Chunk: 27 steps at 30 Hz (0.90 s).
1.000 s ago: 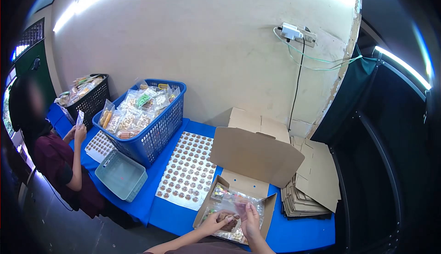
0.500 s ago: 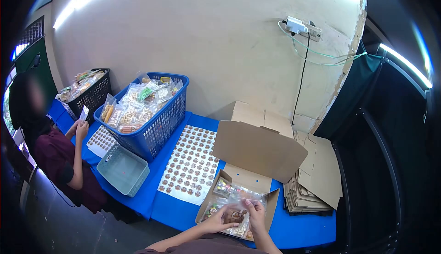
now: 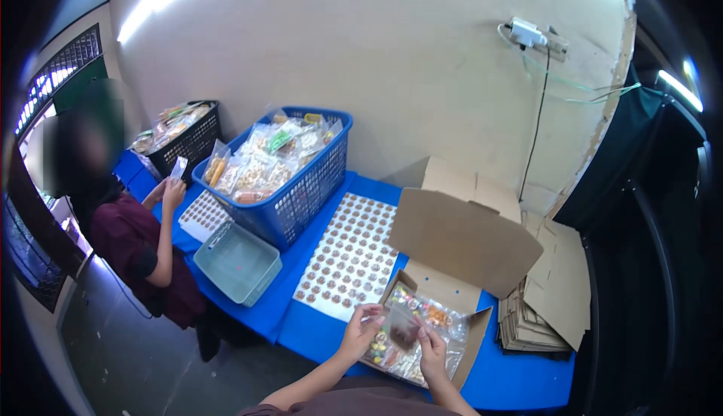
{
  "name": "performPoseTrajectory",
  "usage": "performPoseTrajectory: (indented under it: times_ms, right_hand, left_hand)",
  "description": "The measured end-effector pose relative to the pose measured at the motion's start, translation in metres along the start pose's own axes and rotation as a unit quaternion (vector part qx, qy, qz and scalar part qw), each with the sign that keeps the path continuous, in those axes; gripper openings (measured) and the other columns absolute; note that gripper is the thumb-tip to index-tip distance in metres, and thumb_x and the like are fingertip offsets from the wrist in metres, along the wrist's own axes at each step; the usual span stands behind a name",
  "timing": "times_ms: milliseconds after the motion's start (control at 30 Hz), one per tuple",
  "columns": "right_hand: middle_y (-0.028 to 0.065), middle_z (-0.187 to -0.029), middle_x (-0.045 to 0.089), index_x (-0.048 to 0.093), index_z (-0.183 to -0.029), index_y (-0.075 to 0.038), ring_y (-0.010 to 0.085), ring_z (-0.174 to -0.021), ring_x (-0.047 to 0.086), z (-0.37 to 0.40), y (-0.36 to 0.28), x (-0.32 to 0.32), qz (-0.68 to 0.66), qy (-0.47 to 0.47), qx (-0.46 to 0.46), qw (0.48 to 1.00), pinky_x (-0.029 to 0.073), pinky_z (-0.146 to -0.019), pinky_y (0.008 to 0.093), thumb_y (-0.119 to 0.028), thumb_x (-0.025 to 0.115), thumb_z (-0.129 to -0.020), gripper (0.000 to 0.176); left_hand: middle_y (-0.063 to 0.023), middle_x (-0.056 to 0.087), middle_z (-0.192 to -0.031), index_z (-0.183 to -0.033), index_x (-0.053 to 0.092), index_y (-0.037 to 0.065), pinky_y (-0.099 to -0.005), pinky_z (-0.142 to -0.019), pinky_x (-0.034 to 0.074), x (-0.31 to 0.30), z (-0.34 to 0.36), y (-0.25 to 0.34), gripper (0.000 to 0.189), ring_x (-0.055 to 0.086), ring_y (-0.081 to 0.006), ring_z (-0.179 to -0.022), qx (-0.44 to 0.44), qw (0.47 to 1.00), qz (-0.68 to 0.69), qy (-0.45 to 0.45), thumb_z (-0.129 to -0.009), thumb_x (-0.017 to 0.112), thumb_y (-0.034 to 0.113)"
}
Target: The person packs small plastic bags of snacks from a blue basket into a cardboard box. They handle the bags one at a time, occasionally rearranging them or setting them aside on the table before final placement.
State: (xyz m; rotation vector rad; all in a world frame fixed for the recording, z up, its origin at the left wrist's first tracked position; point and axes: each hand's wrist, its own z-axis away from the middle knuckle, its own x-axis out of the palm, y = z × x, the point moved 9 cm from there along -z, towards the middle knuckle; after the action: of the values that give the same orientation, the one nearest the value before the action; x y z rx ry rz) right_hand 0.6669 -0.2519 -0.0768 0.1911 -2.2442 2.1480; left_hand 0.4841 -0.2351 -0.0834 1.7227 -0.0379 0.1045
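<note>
Left hand [image 3: 362,333] shifted higher on filmy plastic pouch [image 3: 404,332], pinching one edge; right hand [image 3: 432,351] pinches other. Cardboard box [image 3: 474,344] beneath.

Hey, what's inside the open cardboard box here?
Inside the cardboard box are clear packets, some with colourful contents. The left hand, right hand and brown packet block parts; whatever lies there, or beneath the clear packets, can't be seen.

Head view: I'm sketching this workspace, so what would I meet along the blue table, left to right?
Black basket, blue basket, larger sticker sheet, open cardboard box, stack of flattened cardboard.
</note>
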Motion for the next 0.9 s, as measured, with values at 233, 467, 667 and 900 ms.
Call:
performPoseTrajectory:
  times_ms: [233,467,667,900]
  right_hand:
    - [0.0161,-0.120,0.053,0.056,-0.124,-0.003,0.0281,-0.116,0.049,0.008,-0.022,0.063,0.136,-0.130,-0.113,0.976,0.038,-0.098,0.0353,-0.017,0.056,-0.092,0.035]
    - [0.0137,-0.121,0.055,0.058,-0.118,-0.003,0.0276,-0.118,0.049,-0.001,-0.034,0.068,0.176,-0.043,-0.158,0.971,0.027,-0.107,0.0395,-0.020,0.069,-0.079,0.044]
    - [0.0089,-0.105,0.067,0.071,-0.100,-0.006,0.0230,-0.111,0.052,-0.001,-0.028,0.064,0.070,-0.122,-0.065,0.988,0.030,-0.103,0.0406,-0.022,0.060,-0.089,0.023]
    - [0.0116,-0.106,0.065,0.063,-0.115,-0.002,0.0188,-0.103,0.057,0.002,-0.051,0.007,0.030,-0.024,-0.054,0.998,0.039,-0.095,0.0365,-0.028,0.043,-0.099,0.036]
  left_hand:
    - [-0.0098,0.034,-0.145,-0.144,0.028,0.004,-0.0351,-0.108,0.029,0.017,0.052,0.020,0.066,0.035,-0.0212,-0.131,-0.048,0.992,0.055,-0.099,-0.092,0.060,0.027]
    - [-0.0102,0.065,-0.114,-0.114,0.065,0.006,-0.0464,-0.112,0.019,-0.014,0.055,0.049,0.030,0.056,-0.0207,-0.116,0.014,0.994,-0.070,-0.086,-0.093,0.056,0.026]
    - [-0.0088,0.067,-0.110,-0.113,0.066,0.007,-0.0494,-0.114,0.013,-0.012,0.038,0.054,0.033,0.060,-0.0230,-0.109,0.024,0.986,-0.090,-0.136,-0.096,0.047,0.028]
    - [-0.0101,0.051,-0.134,-0.141,0.036,0.008,-0.0400,-0.111,0.025,0.025,0.021,0.047,0.052,0.048,-0.0211,-0.124,-0.022,0.954,0.002,-0.300,-0.100,0.033,0.040]
